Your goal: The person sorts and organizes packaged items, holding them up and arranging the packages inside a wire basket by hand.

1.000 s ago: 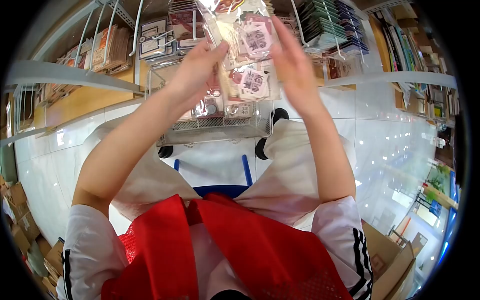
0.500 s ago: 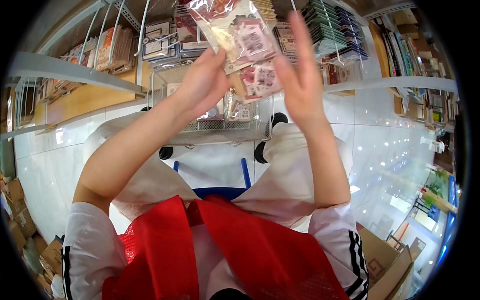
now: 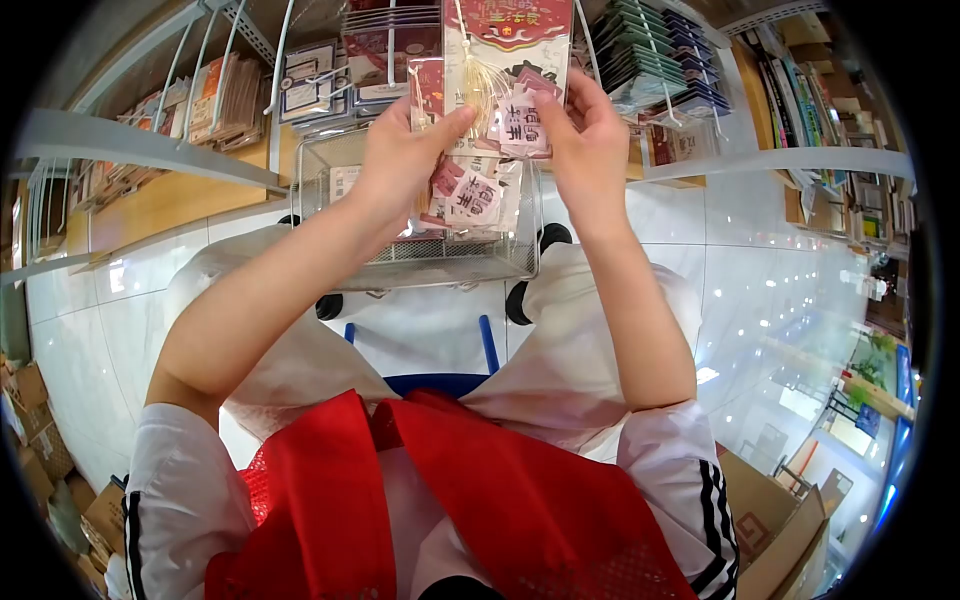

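Between my hands is a flat clear packet (image 3: 513, 40) with a red top, a cream tassel and a pink tag with dark characters. My right hand (image 3: 593, 150) grips its right edge, thumb on the front. My left hand (image 3: 405, 155) holds its left side, thumb pressed near the tassel. A second similar packet (image 3: 470, 195) hangs behind and below, by my left fingers; how it is held is partly hidden. Under both hands stands a wire mesh basket (image 3: 440, 272) with more packets inside.
Shelf racks with hanging packets (image 3: 215, 90) stand on the left, and stacks of green packets (image 3: 640, 60) on the right. A white rail (image 3: 780, 163) crosses at each side. Books (image 3: 790, 100) fill a far-right shelf. An open cardboard box (image 3: 770, 520) sits lower right.
My right hand has swung in from being open and raised and now grips the packet's right edge. The front packet has turned upright, and the second one now shows lower.
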`<state>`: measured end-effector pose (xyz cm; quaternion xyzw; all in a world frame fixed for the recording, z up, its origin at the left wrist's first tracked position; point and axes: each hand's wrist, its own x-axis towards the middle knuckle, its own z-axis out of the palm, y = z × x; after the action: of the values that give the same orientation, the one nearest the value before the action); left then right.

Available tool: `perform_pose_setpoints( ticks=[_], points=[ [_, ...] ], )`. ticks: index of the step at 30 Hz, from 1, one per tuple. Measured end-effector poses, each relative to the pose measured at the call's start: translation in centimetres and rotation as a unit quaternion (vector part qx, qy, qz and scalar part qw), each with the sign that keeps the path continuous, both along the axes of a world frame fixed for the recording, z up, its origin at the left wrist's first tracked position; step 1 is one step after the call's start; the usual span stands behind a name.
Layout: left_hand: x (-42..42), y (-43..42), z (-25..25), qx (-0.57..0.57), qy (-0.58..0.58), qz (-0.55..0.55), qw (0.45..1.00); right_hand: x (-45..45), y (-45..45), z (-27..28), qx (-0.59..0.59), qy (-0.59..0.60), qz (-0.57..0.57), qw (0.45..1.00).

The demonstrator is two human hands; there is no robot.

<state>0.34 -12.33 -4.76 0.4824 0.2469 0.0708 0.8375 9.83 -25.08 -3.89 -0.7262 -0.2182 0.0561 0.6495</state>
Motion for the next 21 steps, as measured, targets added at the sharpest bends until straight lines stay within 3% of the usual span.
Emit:
perform_pose_setpoints(
  ticks=[3, 6, 9, 10, 13, 14, 18, 21],
  points=[
    [0.2, 0.3, -0.2, -0.005, -0.009, 0.012, 1.0, 1.8, -1.2, 0.6, -0.145, 0.005, -0.019, 0.989],
    [0.2, 1.0, -1.2, -0.002, 0.003, 0.01, 1.0, 3.0, -2.0, 2.6, -0.044, -0.122, -0.132, 0.983],
    [-0.1, 1.2, -1.0, -0.019, 0.059, -0.013, 0.998, 1.6, -1.7, 2.1, -0.147, -0.387, -0.05, 0.909],
    [-0.3, 1.0, -1.2, -0.021, 0.063, -0.024, 0.998, 0.4, -1.2, 1.8, -0.239, -0.403, -0.027, 0.883],
    [-0.6, 0.6, -2.1, -0.054, 0.063, -0.043, 0.996, -1.0, -1.0, 3.8, -0.186, -0.33, -0.041, 0.925],
    [-0.5, 0.5, -2.2, -0.071, 0.056, -0.042, 0.995, -0.3, -0.8, 2.9, -0.197, -0.379, -0.026, 0.904],
    [-0.6, 0.4, -1.7, -0.059, 0.079, -0.056, 0.994, -0.6, -0.7, 2.1, -0.184, -0.307, -0.046, 0.933],
    [-0.3, 0.5, -1.1, -0.056, 0.063, -0.062, 0.995, -0.7, -0.9, 1.7, -0.246, -0.283, -0.02, 0.927]
  ],
)
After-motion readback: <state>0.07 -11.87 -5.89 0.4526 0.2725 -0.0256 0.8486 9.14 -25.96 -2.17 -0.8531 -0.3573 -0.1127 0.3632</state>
